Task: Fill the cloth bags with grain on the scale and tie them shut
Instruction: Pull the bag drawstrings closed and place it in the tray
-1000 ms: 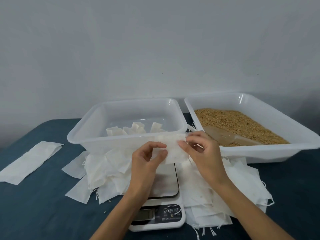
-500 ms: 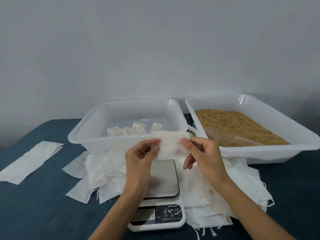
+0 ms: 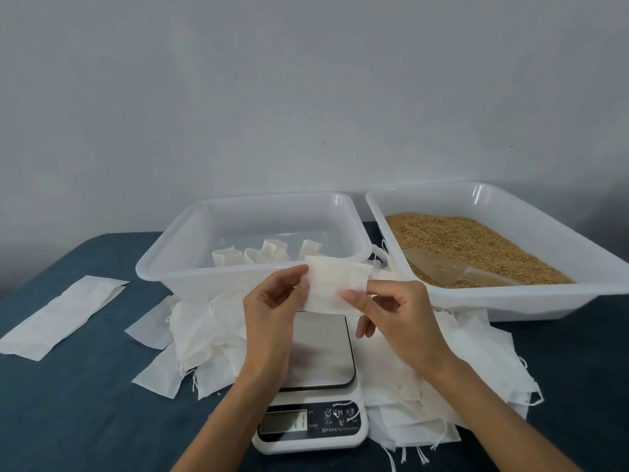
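I hold an empty white cloth bag (image 3: pixel 332 284) flat and level above the scale (image 3: pixel 320 386). My left hand (image 3: pixel 272 315) pinches its left edge and my right hand (image 3: pixel 394 315) pinches its lower right edge. The scale's steel plate is bare. A white tray (image 3: pixel 510 301) at the right holds brown grain (image 3: pixel 469 247) with a clear scoop (image 3: pixel 442 270) lying in it. A clear tub (image 3: pixel 177 267) behind the scale holds several filled small bags (image 3: pixel 265 255).
Heaps of empty cloth bags lie left (image 3: pixel 200 338) and right (image 3: pixel 476 362) of the scale on the dark blue table (image 3: pixel 85 410). A long white strip (image 3: pixel 61 315) lies at the far left. A grey wall stands behind the trays.
Both hands have lifted the bag slightly and spread it out flat between them; my right fingers moved from the top edge to the lower right edge.
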A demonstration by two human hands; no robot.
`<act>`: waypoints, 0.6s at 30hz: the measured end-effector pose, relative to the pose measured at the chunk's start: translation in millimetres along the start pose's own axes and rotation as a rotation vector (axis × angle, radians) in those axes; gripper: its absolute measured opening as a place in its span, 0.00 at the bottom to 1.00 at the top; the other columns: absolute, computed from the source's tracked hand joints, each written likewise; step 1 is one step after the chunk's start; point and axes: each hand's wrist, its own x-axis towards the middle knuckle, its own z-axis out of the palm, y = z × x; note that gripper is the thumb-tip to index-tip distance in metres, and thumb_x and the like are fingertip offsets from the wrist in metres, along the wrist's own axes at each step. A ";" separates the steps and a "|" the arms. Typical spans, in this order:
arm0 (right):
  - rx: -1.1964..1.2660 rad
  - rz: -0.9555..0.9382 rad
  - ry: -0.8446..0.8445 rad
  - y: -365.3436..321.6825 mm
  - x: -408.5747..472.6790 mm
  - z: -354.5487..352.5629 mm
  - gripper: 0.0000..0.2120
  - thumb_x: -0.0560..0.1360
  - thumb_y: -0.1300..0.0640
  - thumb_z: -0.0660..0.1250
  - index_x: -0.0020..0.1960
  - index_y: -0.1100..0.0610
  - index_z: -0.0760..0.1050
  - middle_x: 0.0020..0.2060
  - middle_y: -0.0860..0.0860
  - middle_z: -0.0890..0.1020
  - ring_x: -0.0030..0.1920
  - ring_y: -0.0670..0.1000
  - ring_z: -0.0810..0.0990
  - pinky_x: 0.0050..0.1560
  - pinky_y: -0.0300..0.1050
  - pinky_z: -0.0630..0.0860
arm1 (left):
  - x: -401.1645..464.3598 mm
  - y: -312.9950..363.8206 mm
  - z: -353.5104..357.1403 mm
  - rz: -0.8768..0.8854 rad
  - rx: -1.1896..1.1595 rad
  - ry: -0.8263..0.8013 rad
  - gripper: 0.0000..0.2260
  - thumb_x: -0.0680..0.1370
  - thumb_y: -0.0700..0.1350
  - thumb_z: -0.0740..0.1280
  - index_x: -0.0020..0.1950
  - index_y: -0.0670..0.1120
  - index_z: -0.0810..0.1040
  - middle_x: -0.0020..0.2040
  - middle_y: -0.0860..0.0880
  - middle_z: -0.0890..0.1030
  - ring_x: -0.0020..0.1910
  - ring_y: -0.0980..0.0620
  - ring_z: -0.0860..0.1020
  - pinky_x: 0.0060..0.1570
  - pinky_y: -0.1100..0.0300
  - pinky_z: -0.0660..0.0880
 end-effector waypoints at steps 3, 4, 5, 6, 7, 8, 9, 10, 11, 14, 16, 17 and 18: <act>-0.065 -0.068 0.012 -1.5 -1.4 -0.6 0.20 0.78 0.50 0.71 0.31 0.56 0.71 0.22 0.54 0.72 0.25 0.52 0.83 0.25 0.47 0.75 | 0.1 1.0 -0.6 -0.008 0.003 0.011 0.09 0.80 0.34 0.71 0.54 0.45 0.88 0.50 0.48 0.88 0.49 0.56 0.84 0.47 0.67 0.78; -0.073 -0.079 0.026 -2.5 -1.8 -0.6 0.19 0.79 0.50 0.70 0.31 0.53 0.70 0.22 0.54 0.72 0.25 0.52 0.83 0.24 0.47 0.75 | 0.2 1.4 -0.8 -0.013 -0.002 0.013 0.09 0.79 0.34 0.71 0.54 0.45 0.88 0.51 0.48 0.88 0.49 0.56 0.84 0.48 0.67 0.78; -0.072 -0.083 0.042 -3.1 -1.9 -0.7 0.19 0.79 0.50 0.69 0.31 0.49 0.70 0.21 0.53 0.72 0.25 0.52 0.83 0.23 0.46 0.75 | 0.4 1.3 -0.8 -0.019 -0.009 0.013 0.09 0.79 0.34 0.71 0.54 0.45 0.88 0.51 0.48 0.88 0.50 0.56 0.84 0.48 0.67 0.78; -0.068 -0.082 0.054 -3.5 -1.7 -0.5 0.18 0.79 0.50 0.69 0.32 0.47 0.70 0.21 0.53 0.73 0.25 0.53 0.83 0.23 0.44 0.74 | 0.4 1.3 -0.7 -0.025 -0.016 0.012 0.09 0.79 0.34 0.72 0.54 0.45 0.88 0.51 0.48 0.88 0.50 0.56 0.84 0.49 0.67 0.79; -0.059 -0.078 0.059 -4.2 -1.2 -0.6 0.17 0.79 0.50 0.69 0.33 0.45 0.72 0.21 0.52 0.74 0.25 0.53 0.83 0.23 0.42 0.74 | 0.6 1.0 -0.8 -0.031 -0.024 0.011 0.10 0.79 0.34 0.71 0.54 0.46 0.88 0.51 0.49 0.88 0.51 0.55 0.84 0.49 0.67 0.79; -0.049 -0.072 0.058 -5.2 -1.1 -1.1 0.15 0.80 0.49 0.68 0.34 0.44 0.75 0.22 0.52 0.75 0.25 0.53 0.83 0.23 0.41 0.74 | 0.9 0.5 -1.0 -0.037 -0.033 0.013 0.11 0.79 0.33 0.71 0.54 0.47 0.88 0.51 0.49 0.88 0.51 0.55 0.84 0.49 0.67 0.79; -0.048 -0.070 0.051 -5.5 -1.0 -2.0 0.13 0.80 0.48 0.68 0.36 0.45 0.77 0.23 0.51 0.77 0.25 0.53 0.83 0.24 0.41 0.75 | 1.4 -0.1 -1.5 -0.043 -0.043 0.012 0.12 0.79 0.33 0.71 0.54 0.47 0.88 0.51 0.50 0.88 0.51 0.55 0.84 0.49 0.66 0.79; -0.059 -0.071 0.035 -5.4 -0.9 -3.0 0.15 0.80 0.46 0.68 0.36 0.48 0.77 0.23 0.52 0.78 0.25 0.52 0.83 0.25 0.43 0.75 | 2.1 0.0 -1.9 -0.051 -0.054 0.003 0.13 0.79 0.32 0.70 0.55 0.48 0.88 0.51 0.50 0.87 0.51 0.55 0.84 0.50 0.66 0.79; -0.078 -0.070 0.013 -4.8 -0.8 -4.0 0.18 0.80 0.44 0.67 0.35 0.53 0.76 0.24 0.53 0.77 0.26 0.52 0.82 0.27 0.45 0.76 | 2.6 0.4 -2.0 -0.061 -0.068 -0.015 0.14 0.79 0.32 0.70 0.55 0.48 0.88 0.51 0.49 0.87 0.52 0.53 0.84 0.50 0.65 0.79; -0.074 -0.042 -0.040 -3.9 -0.2 -5.4 0.26 0.79 0.41 0.67 0.34 0.61 0.74 0.25 0.55 0.76 0.29 0.53 0.84 0.29 0.45 0.76 | 2.3 1.3 -1.7 -0.074 -0.083 -0.072 0.15 0.80 0.32 0.69 0.55 0.50 0.88 0.54 0.47 0.87 0.53 0.50 0.85 0.50 0.61 0.81; -0.019 -0.014 -0.059 -2.5 0.4 -5.7 0.25 0.80 0.43 0.66 0.33 0.60 0.72 0.24 0.55 0.74 0.29 0.54 0.85 0.29 0.41 0.75 | 2.4 2.0 -2.2 -0.064 -0.049 -0.076 0.15 0.80 0.33 0.69 0.55 0.52 0.88 0.54 0.48 0.87 0.53 0.52 0.85 0.49 0.62 0.81; 0.008 0.006 -0.064 -2.3 0.9 -6.0 0.25 0.80 0.44 0.66 0.33 0.60 0.70 0.24 0.57 0.74 0.30 0.55 0.85 0.29 0.43 0.75 | 2.6 2.1 -2.9 -0.059 -0.033 -0.072 0.15 0.80 0.33 0.70 0.55 0.52 0.88 0.54 0.49 0.87 0.52 0.54 0.85 0.49 0.64 0.80; 0.032 0.026 -0.069 -2.0 1.4 -6.8 0.25 0.80 0.43 0.66 0.33 0.61 0.69 0.24 0.60 0.75 0.30 0.57 0.85 0.28 0.45 0.76 | 2.9 2.5 -3.5 -0.054 -0.024 -0.067 0.15 0.80 0.33 0.70 0.55 0.53 0.88 0.54 0.50 0.87 0.52 0.55 0.85 0.48 0.65 0.80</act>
